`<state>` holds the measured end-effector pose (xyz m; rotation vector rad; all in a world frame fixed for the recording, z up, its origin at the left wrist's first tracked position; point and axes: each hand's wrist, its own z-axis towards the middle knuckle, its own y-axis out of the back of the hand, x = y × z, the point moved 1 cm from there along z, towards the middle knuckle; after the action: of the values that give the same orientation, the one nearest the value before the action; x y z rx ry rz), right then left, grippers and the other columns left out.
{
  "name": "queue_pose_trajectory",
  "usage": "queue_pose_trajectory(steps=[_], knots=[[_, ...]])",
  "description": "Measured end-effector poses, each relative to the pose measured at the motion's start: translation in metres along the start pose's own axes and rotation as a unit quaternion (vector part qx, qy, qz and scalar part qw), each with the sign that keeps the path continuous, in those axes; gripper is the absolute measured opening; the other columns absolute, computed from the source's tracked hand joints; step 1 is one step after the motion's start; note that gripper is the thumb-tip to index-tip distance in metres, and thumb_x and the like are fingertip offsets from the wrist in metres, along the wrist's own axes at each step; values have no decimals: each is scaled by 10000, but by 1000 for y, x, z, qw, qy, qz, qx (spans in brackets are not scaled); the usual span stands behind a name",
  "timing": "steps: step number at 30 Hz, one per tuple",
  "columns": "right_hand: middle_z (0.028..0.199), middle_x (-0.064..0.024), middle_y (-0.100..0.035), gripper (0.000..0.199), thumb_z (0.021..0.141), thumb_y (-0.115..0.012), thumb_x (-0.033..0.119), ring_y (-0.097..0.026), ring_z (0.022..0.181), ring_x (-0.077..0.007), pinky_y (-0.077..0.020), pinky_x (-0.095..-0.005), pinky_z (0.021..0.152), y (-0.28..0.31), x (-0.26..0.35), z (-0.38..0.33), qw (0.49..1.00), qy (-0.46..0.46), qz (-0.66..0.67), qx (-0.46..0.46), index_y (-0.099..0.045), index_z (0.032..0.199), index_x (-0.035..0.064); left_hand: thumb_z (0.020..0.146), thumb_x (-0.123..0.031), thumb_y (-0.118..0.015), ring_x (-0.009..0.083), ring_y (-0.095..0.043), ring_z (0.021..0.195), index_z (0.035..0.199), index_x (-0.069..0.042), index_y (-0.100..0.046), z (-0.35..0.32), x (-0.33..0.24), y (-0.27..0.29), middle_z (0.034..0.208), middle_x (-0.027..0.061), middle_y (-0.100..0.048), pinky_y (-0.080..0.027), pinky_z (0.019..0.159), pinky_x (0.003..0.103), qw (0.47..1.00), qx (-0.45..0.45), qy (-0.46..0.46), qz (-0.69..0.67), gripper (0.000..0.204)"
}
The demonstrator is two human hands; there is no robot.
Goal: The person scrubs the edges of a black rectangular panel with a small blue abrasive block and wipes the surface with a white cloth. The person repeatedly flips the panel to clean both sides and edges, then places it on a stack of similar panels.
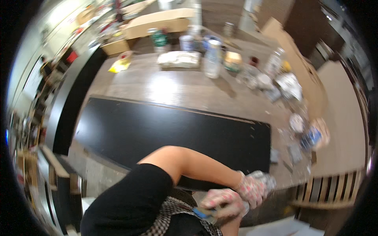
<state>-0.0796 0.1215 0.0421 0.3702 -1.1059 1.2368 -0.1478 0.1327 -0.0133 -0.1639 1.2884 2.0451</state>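
A long black board (173,129) lies across the table in front of me. My left hand (252,188), in a white glove with pink spots, reaches over to the board's near right corner. It is closed on a crumpled grey-white wad (264,179), perhaps a cloth; blur hides its kind. Just below and left of it, close to my body, my right hand (222,202) wears a matching glove. Its bent fingers grip a small blue object (202,212), whose kind I cannot make out.
On the table (165,84) stand a clear bottle (213,59), a green-labelled bottle (159,40) and a white wrapped bundle (179,59). Jars and crumpled plastic (289,85) crowd the right side, beside cardboard (334,118). A black panel (73,102) stands along the left, and a slatted wooden piece (327,188) sits lower right.
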Motion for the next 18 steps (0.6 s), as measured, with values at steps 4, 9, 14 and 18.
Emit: queue_pose_trajectory(steps=[4, 9, 14, 18], knots=[[1009, -189, -691, 177, 791, -795, 198, -653, 646, -306, -527, -441, 509, -20, 18, 38, 972, 179, -61, -141, -706, 872, 68, 779, -176, -615, 316, -559, 1044, 1000, -151, -675, -26, -23, 44, 1083, 59, -626, -442, 930, 497, 964, -251, 30, 80, 230], [943, -204, -677, 236, 787, -814, 130, -596, 647, -256, -461, -358, 551, -34, 10, 79, 987, 93, -1, -127, -693, 946, 4, 670, -175, -739, 368, -528, 1240, 1197, -145, -631, -191, -100, 149, 1302, 102, -575, -388, 1094, 532, 851, -297, 320, 291, 539], [980, -179, -683, 219, 821, -801, 114, -586, 727, -251, -472, -349, 591, -72, -65, 131, 972, 22, 61, -228, -698, 994, 29, 681, -237, -783, 332, -446, 1370, 1233, -132, -666, -390, -232, 194, 1353, 88, -569, -282, 1195, 524, 692, -161, 580, 399, 574], [898, -168, -632, 373, 821, -836, 271, -582, 702, -246, -460, -322, 497, -107, -139, 203, 952, 23, 73, -295, -669, 1083, 66, 686, -200, -789, 296, -407, 1431, 1370, -150, -600, -545, -337, 222, 1468, 89, -526, -213, 1239, 496, 558, -160, 705, 408, 710]])
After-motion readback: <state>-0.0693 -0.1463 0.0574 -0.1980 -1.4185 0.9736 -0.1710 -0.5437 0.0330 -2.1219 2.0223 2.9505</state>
